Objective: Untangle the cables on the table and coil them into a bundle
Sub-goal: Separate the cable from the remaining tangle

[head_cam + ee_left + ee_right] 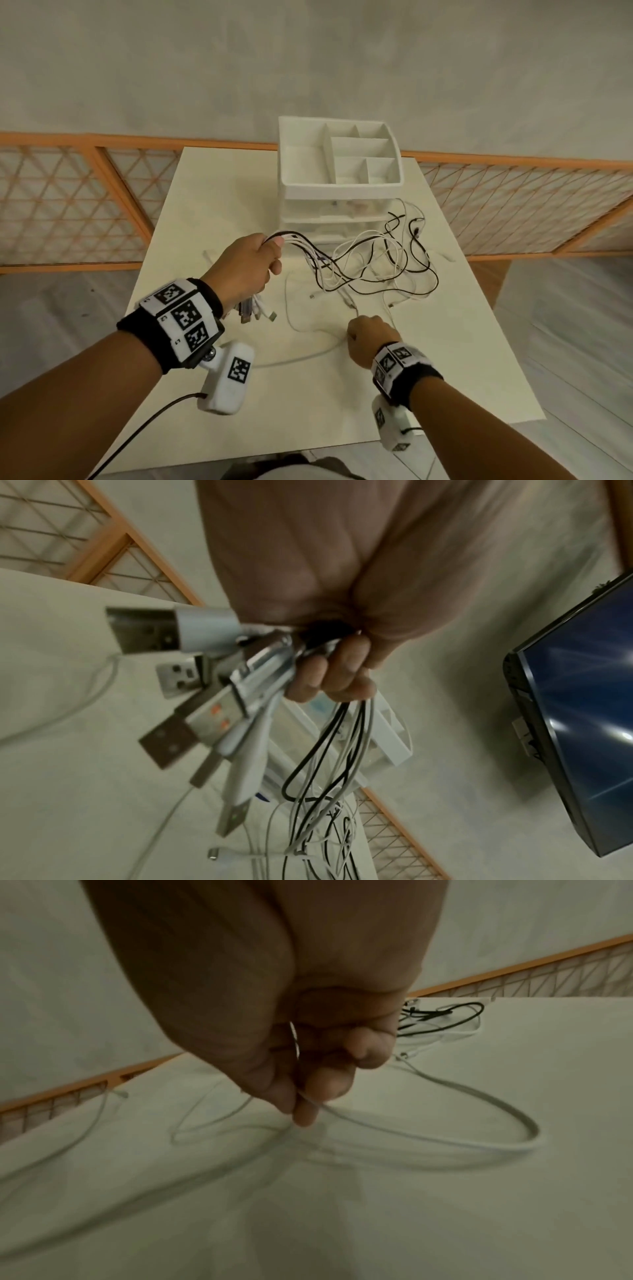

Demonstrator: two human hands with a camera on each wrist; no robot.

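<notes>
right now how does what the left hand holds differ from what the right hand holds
The left hand grips a bunch of cables, black and white, with USB plugs sticking out below the fist; the right hand pinches a single white cable. The left hand's bunch is lifted off the table; the white cable mostly lies on it. Both trail into the tangle.

My left hand [308, 569] hides where the plugs [192, 693] meet their cords. My right hand [274, 1020] covers part of the white cable [445, 1093] it pinches, and that cable blurs across the tabletop [445, 1218]. In the tangle [373, 267] I cannot tell which cord crosses over which. The screen [582, 710] is cut off by the edge
</notes>
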